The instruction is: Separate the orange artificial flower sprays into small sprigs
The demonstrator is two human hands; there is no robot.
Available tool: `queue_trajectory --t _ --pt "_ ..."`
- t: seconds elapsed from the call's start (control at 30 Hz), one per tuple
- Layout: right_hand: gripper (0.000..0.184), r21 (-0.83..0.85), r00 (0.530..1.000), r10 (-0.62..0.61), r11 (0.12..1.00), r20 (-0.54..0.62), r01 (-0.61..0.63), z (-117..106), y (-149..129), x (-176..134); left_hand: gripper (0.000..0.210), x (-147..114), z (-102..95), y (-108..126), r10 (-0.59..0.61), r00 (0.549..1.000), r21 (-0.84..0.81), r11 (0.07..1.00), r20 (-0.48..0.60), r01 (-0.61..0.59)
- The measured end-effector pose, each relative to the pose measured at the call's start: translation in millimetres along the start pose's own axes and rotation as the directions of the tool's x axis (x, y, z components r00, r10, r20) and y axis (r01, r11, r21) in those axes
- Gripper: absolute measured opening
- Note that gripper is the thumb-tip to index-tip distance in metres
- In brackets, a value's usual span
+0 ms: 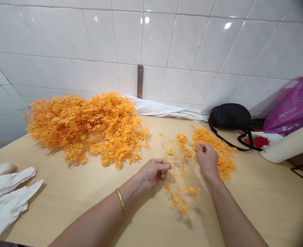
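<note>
My left hand (154, 173), with a gold bangle (121, 201) on the wrist, pinches an orange artificial flower stem (176, 187). Its thin branches and small spiky blossoms hang below and right of the fingers, partly blurred. My right hand (207, 158) is closed at the left side of a small heap of loose orange blossoms (225, 151). Orange bits show by its fingertips, but what it holds is hidden. Several loose blossoms (181, 138) lie between and beyond the hands. To the left spreads a large pile of orange artificial flower stems (89, 127).
White crumpled gloves (12, 199) lie at the table's left edge. Against the tiled wall runs a white cloth (164, 110). On the right are a black strapped bag (230, 116), a magenta plastic bag (292, 108), a red flower (258, 141) and a cream roll (290, 145).
</note>
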State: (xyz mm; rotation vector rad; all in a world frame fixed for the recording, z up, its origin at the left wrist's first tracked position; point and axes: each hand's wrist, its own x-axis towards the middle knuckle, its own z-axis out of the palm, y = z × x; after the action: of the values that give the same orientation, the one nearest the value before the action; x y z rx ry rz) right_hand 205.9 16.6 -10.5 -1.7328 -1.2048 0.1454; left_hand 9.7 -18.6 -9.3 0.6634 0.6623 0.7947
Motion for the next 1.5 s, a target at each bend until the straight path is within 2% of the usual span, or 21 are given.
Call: queue_trajectory --t 0.1,0.17,0.2,0.23,0.3,0.33,0.4,0.43,0.47,0.5,0.57,0.63,0.7,0.83,0.93,1.07,1.17,1.27,1.37,1.43,1.5 --pt "0.042 -0.122 0.978 -0.114 0.988 -0.176 0.094 -12 7 10 0.005 2 -2.3 2 -0.011 0.999 -0.115 0.993 -0.035 0.007" --pt "0.038 -0.069 0.956 -0.162 0.986 -0.244 0.149 -20 -5 5 0.006 4 -3.9 3 -0.039 0.998 -0.192 0.981 -0.045 0.03" --pt "0.033 -0.02 0.956 -0.174 0.985 -0.238 0.174 -24 -15 -1 0.007 5 -4.4 4 -0.043 0.998 -0.225 0.974 -0.054 0.03" --pt "0.028 0.034 0.96 -0.192 0.979 -0.204 0.203 -26 -26 -9 0.008 6 -4.8 5 -0.037 0.997 -0.255 0.967 -0.066 0.019" --pt "0.024 0.127 0.962 -0.27 0.954 -0.039 0.272 -28 -49 -28 0.013 7 -4.9 5 -0.023 0.996 -0.301 0.954 -0.085 -0.004" --pt "0.023 0.152 0.939 -0.336 0.934 0.068 0.323 -27 -59 -39 0.015 7 -4.6 5 -0.015 0.996 -0.321 0.947 -0.088 -0.014" --pt "0.022 0.164 0.853 -0.443 0.896 0.277 0.412 -18 -73 -58 0.017 8 -3.5 6 0.006 0.995 -0.359 0.932 -0.096 -0.04" --pt "0.023 0.145 0.817 -0.458 0.888 0.351 0.435 -12 -75 -65 0.016 8 -2.7 6 0.017 0.995 -0.375 0.926 -0.1 -0.053" --pt "0.024 0.108 0.8 -0.445 0.891 0.402 0.441 -4 -76 -71 0.016 8 -1.9 6 0.025 0.994 -0.386 0.92 -0.103 -0.063" --pt "0.025 0.059 0.804 -0.414 0.9 0.426 0.432 3 -75 -75 0.017 8 -1.2 6 0.031 0.995 -0.393 0.917 -0.099 -0.067" --pt "0.027 -0.021 0.836 -0.346 0.92 0.425 0.391 16 -69 -78 0.021 7 -0.4 6 0.025 0.997 -0.395 0.917 -0.069 -0.051" --pt "0.025 -0.019 0.854 -0.327 0.931 0.405 0.365 25 -64 -78 0.029 7 -0.7 7 0.021 0.999 -0.391 0.92 -0.032 -0.031" --pt "0.018 0.051 0.846 -0.357 0.928 0.396 0.368 28 -61 -77 0.03 7 -2.2 8 0.022 1.0 -0.386 0.922 -0.015 -0.026" --pt "0.013 0.15 0.787 -0.467 0.882 0.403 0.446 26 -63 -81 0.016 10 -7.4 11 0.029 0.998 -0.402 0.914 -0.059 -0.051" --pt "0.013 0.17 0.757 -0.483 0.872 0.439 0.459 25 -65 -85 0.02 14 -10.1 11 0.045 0.989 -0.387 0.917 -0.143 -0.097" --pt "0.008 0.192 0.756 -0.38 0.925 0.533 0.329 24 -67 -89 0.014 15 -8.8 12 0.038 0.958 -0.337 0.932 -0.284 -0.137" --pt "0.013 0.191 0.764 -0.327 0.945 0.557 0.266 21 -67 -89 0.015 13 -7.7 15 0.056 0.955 -0.294 0.945 -0.29 -0.144" --pt "0.022 0.149 0.756 -0.326 0.944 0.568 0.294 18 -67 -87 0.016 12 -8.8 15 0.108 0.951 -0.231 0.956 -0.29 -0.179" --pt "0.025 0.069 0.755 -0.336 0.93 0.563 0.362 15 -69 -90 0.012 14 -9.8 10 0.197 0.928 -0.133 0.959 -0.316 -0.249" --pt "0.024 -0.005 0.772 -0.328 0.919 0.544 0.395 10 -74 -99 0.009 17 -9.4 6 0.246 0.921 -0.066 0.958 -0.302 -0.278" --pt "0.025 -0.031 0.759 -0.343 0.902 0.554 0.43 0 -82 -113 0.007 19 -8.8 4 0.277 0.907 -0.041 0.952 -0.316 -0.305"
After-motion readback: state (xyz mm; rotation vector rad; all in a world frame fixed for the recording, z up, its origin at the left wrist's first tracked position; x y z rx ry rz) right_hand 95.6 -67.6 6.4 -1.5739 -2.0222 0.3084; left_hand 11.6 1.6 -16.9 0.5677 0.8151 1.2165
